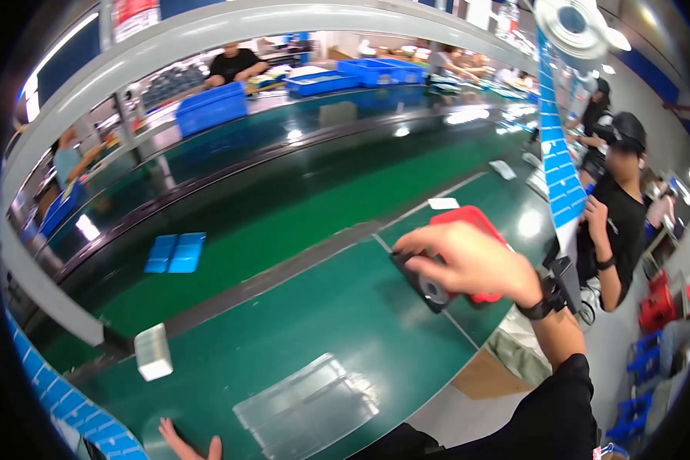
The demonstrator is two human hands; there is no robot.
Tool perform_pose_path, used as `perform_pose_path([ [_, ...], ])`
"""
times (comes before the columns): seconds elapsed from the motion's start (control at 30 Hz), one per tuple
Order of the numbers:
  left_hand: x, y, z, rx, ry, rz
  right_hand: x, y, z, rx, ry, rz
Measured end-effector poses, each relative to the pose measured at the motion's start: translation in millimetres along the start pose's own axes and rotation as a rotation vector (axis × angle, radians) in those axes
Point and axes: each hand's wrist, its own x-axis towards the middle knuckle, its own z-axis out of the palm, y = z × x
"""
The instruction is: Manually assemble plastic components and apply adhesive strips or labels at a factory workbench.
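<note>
My right hand (pixel 471 261) reaches out over the green work surface, its fingers curled round a black object with a grey round part (pixel 435 291). Motion blur hides what kind of thing that is. Partly behind this hand lies a red tray-like item (pixel 479 222). Down at the lower edge, my left hand (pixel 188 443) holds nothing, with its thumb and fingers apart; only part of it shows. Between the hands a clear flat plastic piece (pixel 307 406) lies on the surface. Beyond my left hand stands a small white stack (pixel 153 353).
Ahead, a green conveyor belt (pixel 284 238) carries two blue flat pieces (pixel 175 253). Blue label strips hang at the right (pixel 558 161) and lower left (pixel 61 391). A grey frame (pixel 284 31) arches overhead. A co-worker (pixel 625 199) in black stands at the right. Blue bins (pixel 211 109) line the far side.
</note>
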Motion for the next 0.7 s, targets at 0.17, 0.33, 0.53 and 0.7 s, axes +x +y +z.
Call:
perform_pose_path([
  [0.17, 8, 29, 21, 0.026, 0.024, -0.019, -87, 111, -53, -0.201, -0.044, 0.341],
  [0.33, 10, 27, 13, 0.058, -0.038, -0.064, -107, 163, -42, -0.057, -0.379, 0.571],
  [0.53, 6, 26, 8, -0.099, -0.027, -0.02, -89, 179, -36, 0.125, -0.551, 0.612],
  [0.7, 9, 17, 14, -0.275, 0.029, -0.039, -103, 237, -21, 0.052, -0.518, 0.406],
])
